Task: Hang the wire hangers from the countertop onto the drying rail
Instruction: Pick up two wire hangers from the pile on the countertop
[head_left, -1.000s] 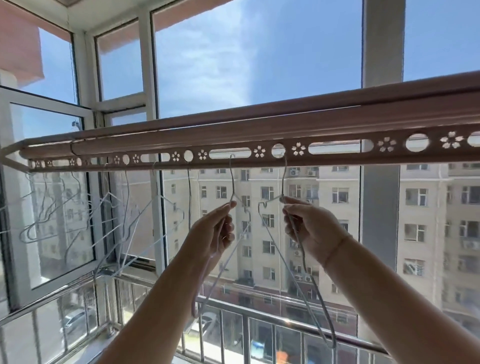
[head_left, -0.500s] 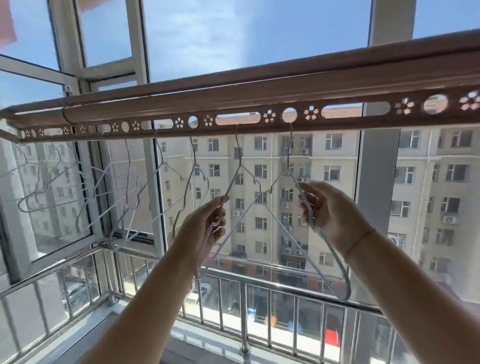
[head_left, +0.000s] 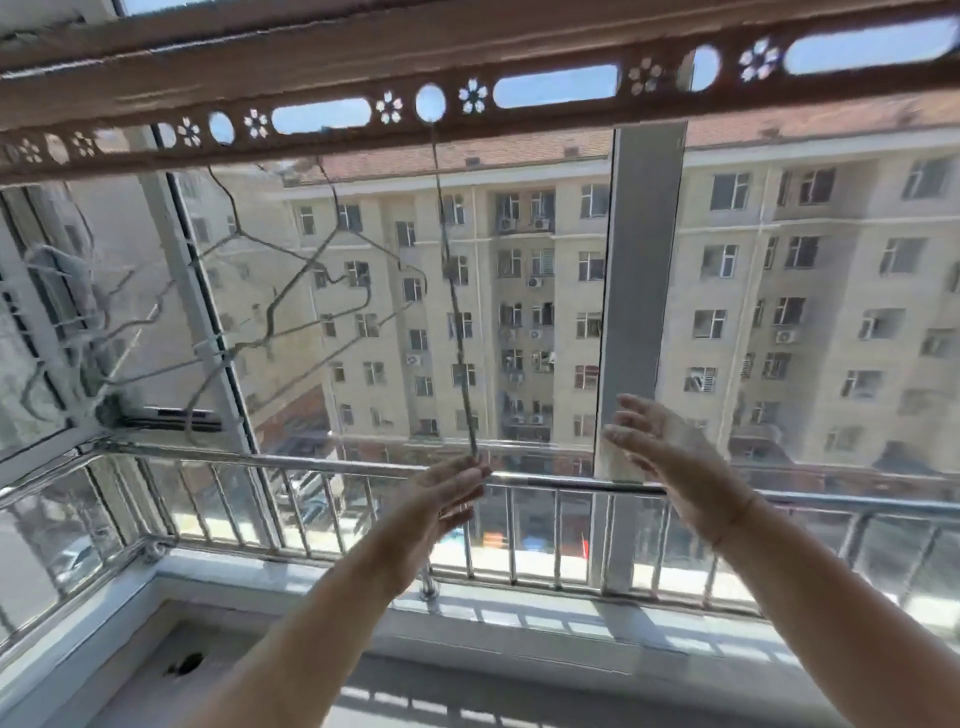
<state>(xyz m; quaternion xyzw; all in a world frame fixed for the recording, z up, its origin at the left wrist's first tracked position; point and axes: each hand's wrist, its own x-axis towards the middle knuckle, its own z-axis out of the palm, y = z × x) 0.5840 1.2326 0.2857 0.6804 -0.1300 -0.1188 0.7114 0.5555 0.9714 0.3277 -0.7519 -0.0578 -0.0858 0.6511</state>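
Hanging at the far left: a bunch of wire hangers (head_left: 67, 312) crowds under the left end of the drying rail (head_left: 519, 52), tangled and too blurred to count. Packing them there leaves the rest of the rail free, I judge.
Pair of hangers (head_left: 291, 291): these hang below the rail, right of the bunch. Their hooks reach up to its underside and their frames overlap, turned partly toward the camera.
Single hanger (head_left: 457, 312): its hook sits in a round hole (head_left: 430, 103) in the rail and it drops straight down, seen edge-on as one thin line. The hole likely stops the hook sliding sideways.
Left hand (head_left: 441, 499): well below the rail, right under that hole. The fingers are straight and pressed together, with the tips at the hanger's lower end. They seem to touch it rather than grip it, probably to steady its swing.
Right hand (head_left: 670, 457): below the rail, right of the single hanger and apart from it. The fingers are loosely spread, the palm faces left, and it holds nothing.
Progress: this hanger looks placed, and both hands seem free to fetch another.
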